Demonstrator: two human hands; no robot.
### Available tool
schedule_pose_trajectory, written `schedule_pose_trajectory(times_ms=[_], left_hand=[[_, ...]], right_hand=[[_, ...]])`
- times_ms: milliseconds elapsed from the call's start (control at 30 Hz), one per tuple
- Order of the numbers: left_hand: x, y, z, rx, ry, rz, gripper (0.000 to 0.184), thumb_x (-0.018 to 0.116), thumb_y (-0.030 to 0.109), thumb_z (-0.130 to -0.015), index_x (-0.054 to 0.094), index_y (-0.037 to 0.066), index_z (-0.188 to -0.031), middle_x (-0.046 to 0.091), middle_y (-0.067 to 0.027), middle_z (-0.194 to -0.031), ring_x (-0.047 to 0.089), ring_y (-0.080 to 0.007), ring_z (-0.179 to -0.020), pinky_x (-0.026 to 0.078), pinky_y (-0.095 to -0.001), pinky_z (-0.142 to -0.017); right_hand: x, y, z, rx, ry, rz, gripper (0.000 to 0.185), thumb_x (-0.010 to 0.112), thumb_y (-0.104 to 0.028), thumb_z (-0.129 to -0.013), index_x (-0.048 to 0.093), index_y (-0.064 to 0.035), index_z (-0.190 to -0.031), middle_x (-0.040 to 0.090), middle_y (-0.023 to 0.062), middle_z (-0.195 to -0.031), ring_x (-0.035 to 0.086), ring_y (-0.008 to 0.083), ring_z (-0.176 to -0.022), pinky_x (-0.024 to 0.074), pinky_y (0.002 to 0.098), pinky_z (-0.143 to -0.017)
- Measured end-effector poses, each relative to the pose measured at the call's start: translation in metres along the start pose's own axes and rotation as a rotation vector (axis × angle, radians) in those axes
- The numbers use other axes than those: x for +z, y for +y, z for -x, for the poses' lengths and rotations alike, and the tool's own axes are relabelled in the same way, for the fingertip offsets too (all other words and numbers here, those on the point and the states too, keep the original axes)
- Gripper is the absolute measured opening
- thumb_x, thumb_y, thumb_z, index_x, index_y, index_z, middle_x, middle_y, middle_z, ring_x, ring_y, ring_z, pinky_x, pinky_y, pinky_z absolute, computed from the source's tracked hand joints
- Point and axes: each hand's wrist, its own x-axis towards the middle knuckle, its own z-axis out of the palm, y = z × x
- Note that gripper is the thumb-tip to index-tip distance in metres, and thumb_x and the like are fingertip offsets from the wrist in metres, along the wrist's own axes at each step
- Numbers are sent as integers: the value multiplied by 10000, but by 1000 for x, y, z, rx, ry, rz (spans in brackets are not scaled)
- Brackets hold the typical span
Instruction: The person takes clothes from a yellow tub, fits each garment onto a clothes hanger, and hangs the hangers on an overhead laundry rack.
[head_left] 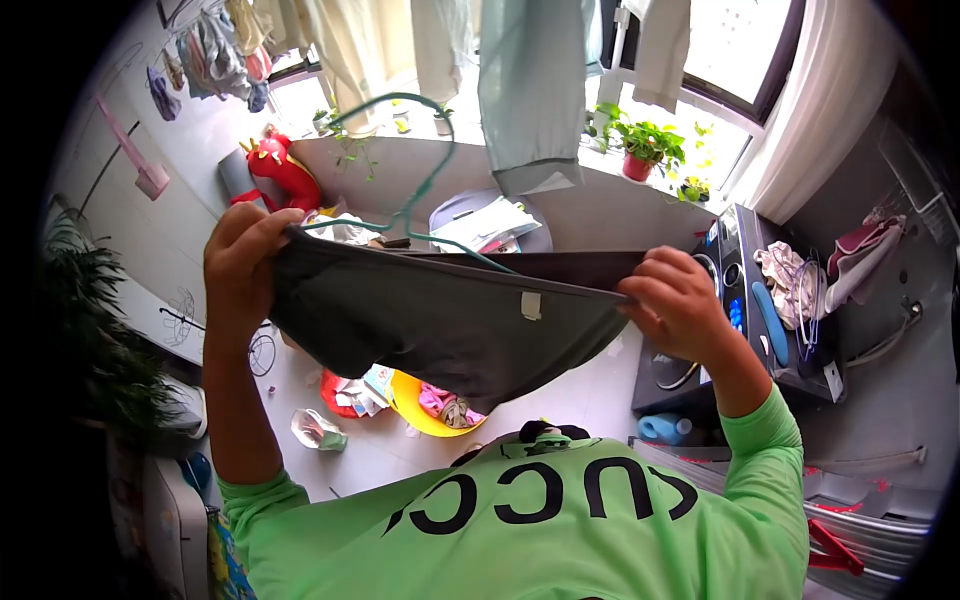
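A dark grey garment [450, 320] with a small pale label is stretched wide in front of me by its opening edge. At its left end my left hand [243, 255] is closed around the cloth, beside one end of a green hanger [408, 210]. The hanger's hook points up, and its other arm runs down into the garment's opening. My right hand [678, 305] pinches the right end of the opening edge between thumb and fingers.
Beyond the garment are a round table [540, 238] with papers and a red inflatable toy [285, 170]. A yellow basin [415, 405] with clothes stands on the floor. Right is a dark washing machine [740, 260]; laundry [530, 90] hangs overhead by the window.
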Motion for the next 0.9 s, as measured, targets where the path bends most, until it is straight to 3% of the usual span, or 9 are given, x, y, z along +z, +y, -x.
schedule_pose_trajectory(times_ms=[200,267,400,433,567,700,800,833,900], left_hand=[[-12,-10,19,-192,128,72,242,551,-104,-784,669,7,-964,518,-69,-725,532,-178,-660,418,-264,-607],[-18,-20,31,-246,161,67,236,551,-101,-791,671,5,-963,520,-66,-721,530,-173,-657,418,-262,-608],[-32,-47,50,-275,161,151,188,563,-80,-808,663,-6,-949,563,-75,-734,558,-179,-678,431,-258,-638],[-34,-50,53,-293,141,193,156,563,-61,-827,655,-14,-943,597,-86,-764,584,-195,-712,444,-262,-670],[-42,-86,72,-481,133,340,134,520,16,-904,642,-5,-956,635,-84,-803,589,-124,-780,455,-256,-715],[-53,-115,82,-628,211,281,180,482,89,-943,637,6,-982,632,-69,-770,593,-114,-802,449,-243,-756],[-41,-123,84,-495,72,251,189,486,107,-943,631,15,-1021,651,-87,-831,609,-146,-823,458,-257,-782],[-41,-121,85,-594,15,398,217,493,146,-942,622,24,-1067,662,-114,-947,622,-207,-881,464,-299,-825],[-41,-109,89,-555,110,294,239,497,174,-941,617,26,-1085,656,-120,-1001,620,-238,-919,462,-328,-848]], right_hand=[[13,-54,-89,-89,406,-393,366,669,-171,-818,575,-40,-1148,585,152,-1153,579,331,-1022,484,395,-820],[21,-49,-104,-12,196,-174,383,638,-169,-850,550,-30,-1197,550,167,-1243,567,340,-1067,484,386,-840],[67,-46,-118,221,-35,-347,240,618,-89,-841,602,-13,-1068,619,145,-984,610,275,-857,473,320,-715],[79,-47,-122,172,66,-364,154,602,-33,-828,623,-11,-979,608,133,-811,598,269,-708,453,311,-635],[94,-57,-143,222,173,-433,125,583,21,-813,623,-6,-928,586,122,-671,588,271,-600,450,303,-581],[84,-53,-159,78,45,-339,99,570,9,-838,616,12,-926,583,127,-684,587,222,-606,446,285,-587],[86,-58,-167,263,90,-459,88,552,-2,-856,611,19,-918,578,121,-689,571,169,-621,443,270,-608],[89,-54,-169,267,129,-467,96,542,-28,-870,612,20,-915,583,118,-706,561,147,-649,446,260,-645],[93,-53,-165,293,144,-395,104,548,-45,-870,616,17,-917,592,121,-723,574,160,-667,450,260,-663]])
